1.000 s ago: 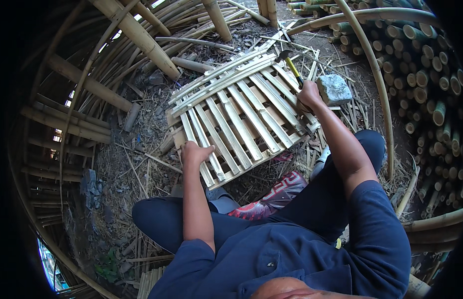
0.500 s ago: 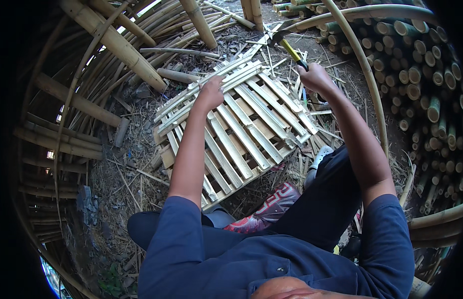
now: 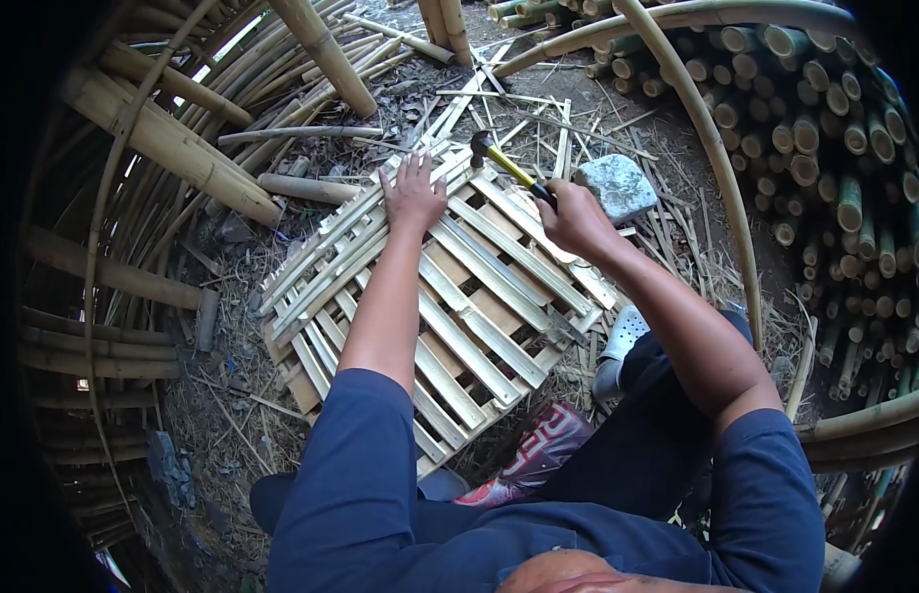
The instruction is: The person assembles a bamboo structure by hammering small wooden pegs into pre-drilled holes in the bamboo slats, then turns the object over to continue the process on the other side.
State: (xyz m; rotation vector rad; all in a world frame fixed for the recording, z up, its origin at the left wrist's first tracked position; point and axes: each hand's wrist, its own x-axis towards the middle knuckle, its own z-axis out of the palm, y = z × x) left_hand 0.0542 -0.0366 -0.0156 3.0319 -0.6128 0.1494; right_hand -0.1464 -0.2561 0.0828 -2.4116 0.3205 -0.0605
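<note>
A slatted bamboo panel (image 3: 476, 314) lies in front of me, its pale split strips crossed by longer strips along the far left side. My left hand (image 3: 415, 196) rests flat on those cross strips, fingers spread and nothing gripped. In my right hand (image 3: 575, 217) is a hammer (image 3: 516, 170) with a yellow and black handle, my fingers wrapped round its grip. The dark hammer head is low over the panel's far corner, to the right of my left hand; whether it touches a strip I cannot tell.
A pale stone block (image 3: 618, 188) sits beyond my right hand. Cut bamboo poles (image 3: 805, 138) are stacked at the right. Thick bamboo posts (image 3: 173, 148) slant at the left, and a curved pole (image 3: 711, 128) arches near my right arm. A red printed sack (image 3: 539, 450) lies by my legs.
The hammer has come down from its raised position toward the panel's far corner. My left hand has flattened out on the strips. The stone block now shows beyond my right hand.
</note>
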